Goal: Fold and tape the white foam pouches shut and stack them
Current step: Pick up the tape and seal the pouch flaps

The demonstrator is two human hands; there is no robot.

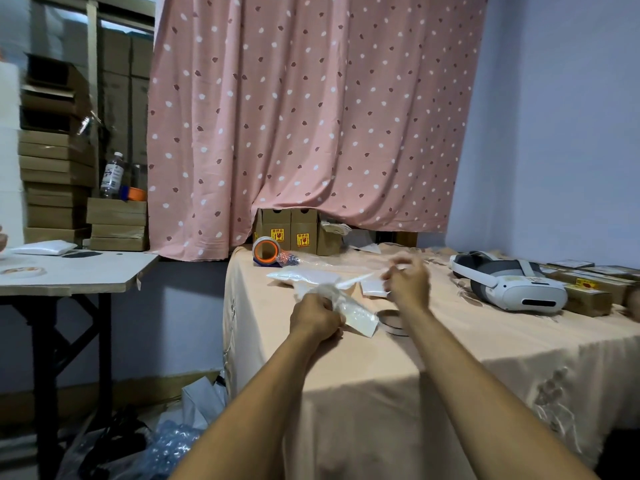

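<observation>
My left hand (317, 315) grips a white foam pouch (349, 308) above the peach tablecloth (450, 341), the pouch tilted down to the right. My right hand (408, 280) is raised to the right of it, fingers curled and blurred; it seems to pinch a strip of tape (356, 279) that stretches toward the pouch. More white pouches (304, 276) lie flat behind my hands, and a small one (372, 288) lies beside my right hand. A roll of tape (391, 322) lies on the cloth under my right wrist.
An orange tape dispenser (266, 251) and brown boxes (298, 232) stand at the table's back. A white headset (509, 280) and flat boxes (588, 282) lie at the right. A side table (69, 271) stands left, bubble wrap (169, 448) on the floor.
</observation>
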